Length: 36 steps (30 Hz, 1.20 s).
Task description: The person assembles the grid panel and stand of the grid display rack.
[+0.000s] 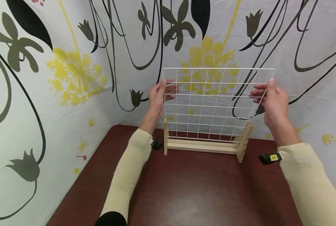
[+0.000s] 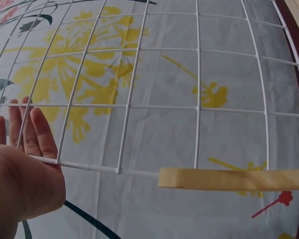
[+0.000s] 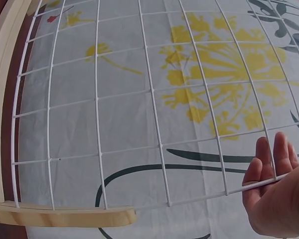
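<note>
A white wire grid panel (image 1: 202, 95) stands upright in a light wooden stand (image 1: 201, 146), its lower part between the stand's two side pieces. My left hand (image 1: 157, 97) holds the panel's left edge near the top, thumb in front and fingers behind the wires. On the opposite edge, my right hand (image 1: 276, 103) grips at about the same height. The left wrist view shows the left hand (image 2: 27, 174) at the edge wire, beyond the wooden side piece (image 2: 229, 179). In the right wrist view, the right hand's fingers (image 3: 264, 154) reach behind the grid.
The stand rests on a dark reddish-brown table (image 1: 196, 188), toward its back edge. Behind and to the left hangs a white cloth (image 1: 72, 131) printed with grey, black and yellow flowers. Small black cameras (image 1: 266, 158) are strapped at the wrists over pale sleeves.
</note>
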Each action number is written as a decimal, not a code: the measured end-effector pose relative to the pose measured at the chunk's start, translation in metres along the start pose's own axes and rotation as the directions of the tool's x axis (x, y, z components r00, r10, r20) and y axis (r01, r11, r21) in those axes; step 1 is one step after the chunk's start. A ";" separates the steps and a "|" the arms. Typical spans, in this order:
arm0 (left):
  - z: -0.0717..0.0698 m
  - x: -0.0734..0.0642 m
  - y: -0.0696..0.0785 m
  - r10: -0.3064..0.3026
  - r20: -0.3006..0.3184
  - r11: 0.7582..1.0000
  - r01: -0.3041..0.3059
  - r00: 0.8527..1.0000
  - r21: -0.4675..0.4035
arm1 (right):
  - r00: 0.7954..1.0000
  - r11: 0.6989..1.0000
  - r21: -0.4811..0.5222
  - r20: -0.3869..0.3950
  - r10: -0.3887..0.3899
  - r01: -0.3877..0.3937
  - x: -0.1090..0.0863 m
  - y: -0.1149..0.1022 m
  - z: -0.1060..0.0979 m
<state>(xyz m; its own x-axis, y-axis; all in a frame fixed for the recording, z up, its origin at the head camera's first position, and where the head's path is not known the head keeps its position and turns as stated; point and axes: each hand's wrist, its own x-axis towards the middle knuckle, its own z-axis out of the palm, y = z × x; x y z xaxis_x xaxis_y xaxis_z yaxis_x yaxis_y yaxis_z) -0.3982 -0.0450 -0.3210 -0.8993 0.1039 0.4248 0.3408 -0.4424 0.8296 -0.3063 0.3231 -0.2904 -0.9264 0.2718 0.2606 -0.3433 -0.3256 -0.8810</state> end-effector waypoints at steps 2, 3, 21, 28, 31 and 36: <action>-0.002 -0.001 -0.002 -0.007 0.003 1.000 0.007 1.000 0.005 | 1.000 1.000 0.000 0.005 0.000 0.000 -0.001 0.002 -0.002; -0.002 -0.002 -0.003 -0.014 0.004 1.000 0.014 1.000 0.006 | 1.000 1.000 -0.011 0.005 0.001 -0.001 -0.001 0.004 -0.003; -0.014 -0.008 -0.023 -0.055 0.020 0.998 0.054 0.998 0.026 | 0.999 0.986 -0.166 -0.034 0.014 -0.019 -0.007 0.024 -0.014; -0.017 -0.014 -0.031 -0.058 0.006 0.997 0.058 0.998 0.042 | 0.998 0.979 -0.200 -0.042 -0.038 0.029 -0.007 0.036 -0.017; -0.018 -0.015 -0.032 -0.045 0.012 0.998 0.044 0.999 0.047 | 0.996 0.978 -0.197 -0.042 -0.073 0.063 -0.007 0.040 -0.018; -0.020 -0.015 -0.033 -0.035 0.035 0.998 0.034 0.999 0.044 | 0.992 0.975 -0.187 -0.024 -0.123 0.117 -0.008 0.043 -0.019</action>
<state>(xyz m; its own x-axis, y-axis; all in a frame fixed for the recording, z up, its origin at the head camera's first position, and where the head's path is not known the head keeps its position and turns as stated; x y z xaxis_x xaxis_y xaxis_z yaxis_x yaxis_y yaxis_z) -0.4013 -0.0494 -0.3624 -0.9007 0.1503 0.4077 0.3221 -0.3988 0.8586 -0.3102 0.3243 -0.3377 -0.8731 0.3312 0.3579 -0.4143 -0.1167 -0.9027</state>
